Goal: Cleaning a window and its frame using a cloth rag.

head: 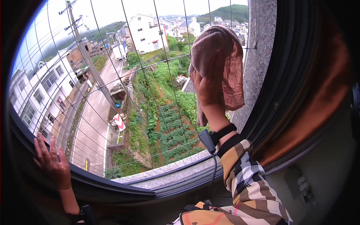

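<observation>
A pinkish-brown cloth [213,39] is bunched in my right hand [209,87], which is raised in front of the barred window near its right side. One end of the cloth hangs down past the wrist. Fingers are partly hidden by the fabric. At the lower left, my left hand [52,161] rests with fingers apart against the dark window frame [90,175], holding nothing. Whether a glass pane stands between the cloth and the bars cannot be told.
Thin metal bars [166,60] cross the opening. A speckled stone jamb [257,56] and an orange-brown curtain [315,112] stand at the right. Sliding-window tracks [191,182] run along the sill. A cable hangs from a device [207,140] on my right wrist. Outside lie a road and garden.
</observation>
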{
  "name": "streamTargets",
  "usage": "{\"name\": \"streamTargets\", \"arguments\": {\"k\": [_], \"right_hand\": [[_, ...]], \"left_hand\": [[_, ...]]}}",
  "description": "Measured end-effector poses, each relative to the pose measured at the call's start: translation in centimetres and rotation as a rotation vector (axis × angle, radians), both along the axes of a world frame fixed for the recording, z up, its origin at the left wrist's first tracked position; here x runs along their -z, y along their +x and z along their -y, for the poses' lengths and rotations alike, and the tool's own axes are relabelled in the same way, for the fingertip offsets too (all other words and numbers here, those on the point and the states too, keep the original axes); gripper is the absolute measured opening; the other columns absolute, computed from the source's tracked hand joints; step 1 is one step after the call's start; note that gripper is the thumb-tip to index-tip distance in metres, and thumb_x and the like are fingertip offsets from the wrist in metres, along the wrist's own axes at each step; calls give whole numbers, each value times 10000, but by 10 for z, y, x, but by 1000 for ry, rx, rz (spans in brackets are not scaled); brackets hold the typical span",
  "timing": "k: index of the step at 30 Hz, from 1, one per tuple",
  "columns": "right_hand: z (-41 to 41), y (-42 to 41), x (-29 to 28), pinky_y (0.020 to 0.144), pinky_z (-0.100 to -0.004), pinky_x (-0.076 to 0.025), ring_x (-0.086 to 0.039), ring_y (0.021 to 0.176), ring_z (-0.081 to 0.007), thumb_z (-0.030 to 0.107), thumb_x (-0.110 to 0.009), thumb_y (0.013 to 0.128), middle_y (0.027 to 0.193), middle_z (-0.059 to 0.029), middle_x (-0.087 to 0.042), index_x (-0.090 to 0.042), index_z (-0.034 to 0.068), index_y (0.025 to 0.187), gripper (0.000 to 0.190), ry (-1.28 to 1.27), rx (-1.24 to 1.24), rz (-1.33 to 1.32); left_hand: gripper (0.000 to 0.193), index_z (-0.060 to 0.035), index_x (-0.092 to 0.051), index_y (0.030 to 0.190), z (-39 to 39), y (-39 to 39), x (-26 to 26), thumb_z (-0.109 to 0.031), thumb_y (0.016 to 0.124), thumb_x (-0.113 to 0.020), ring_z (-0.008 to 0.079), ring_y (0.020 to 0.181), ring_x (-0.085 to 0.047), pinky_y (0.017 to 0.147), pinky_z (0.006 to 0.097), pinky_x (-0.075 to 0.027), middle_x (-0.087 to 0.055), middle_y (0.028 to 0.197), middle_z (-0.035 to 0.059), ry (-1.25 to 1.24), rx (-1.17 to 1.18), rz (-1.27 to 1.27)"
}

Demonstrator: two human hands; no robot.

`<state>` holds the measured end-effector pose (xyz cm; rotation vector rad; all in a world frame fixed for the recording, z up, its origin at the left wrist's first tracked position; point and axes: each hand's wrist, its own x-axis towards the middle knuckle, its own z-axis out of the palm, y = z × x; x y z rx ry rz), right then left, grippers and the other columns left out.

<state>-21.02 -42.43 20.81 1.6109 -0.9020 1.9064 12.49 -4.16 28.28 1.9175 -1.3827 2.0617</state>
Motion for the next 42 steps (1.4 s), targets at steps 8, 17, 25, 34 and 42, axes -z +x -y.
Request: {"name": "streamTargets", "arguments": {"k": [8,17,25,34,42], "right_hand": [[-17,-19,248,848,-457,-478,-535,1036,-446,71,-596,779,1186,-289,-483,-529,28,1075,307,573,5,-237],[-91,-57,204,979,-492,-379,-520,1103,-450,46,-536,871,1146,-238,-585,-590,-7,1134,273,554,-190,167],[11,-93,-21,838,-462,-416,-546,931,-424,151,-592,889,967,-233,-590,-576,-40,1054,253,-108,27,19],[55,-67,107,794,-432,-453,-564,908,-405,153,-573,868,951,-231,-599,-568,-29,1093,289,74,327,19],[-18,-99,297,773,-522,-427,-535,843,-488,187,-568,860,901,-290,-579,-560,-30,1015,267,787,39,-125]], "left_hand": [[358,-144,-584,1217,-4,1,-26,-136,861,-622,256,1317,-401,1010,473,-327,-438,1422,54,-18,-106,15],[269,-154,-634,1123,-4,2,-14,-127,857,-618,244,1298,-419,1025,498,-305,-457,1408,36,-23,-113,-14],[252,-157,-648,1102,-1,10,-21,-146,850,-653,229,1236,-486,926,392,-404,-516,1351,18,-10,-70,64],[222,-148,-664,1084,-11,16,-31,-144,863,-644,231,1209,-513,922,383,-423,-549,1314,16,32,-76,65],[194,-187,-671,1038,-9,13,-13,-165,846,-657,211,1236,-485,966,436,-371,-552,1316,-14,-19,-69,31]]}}
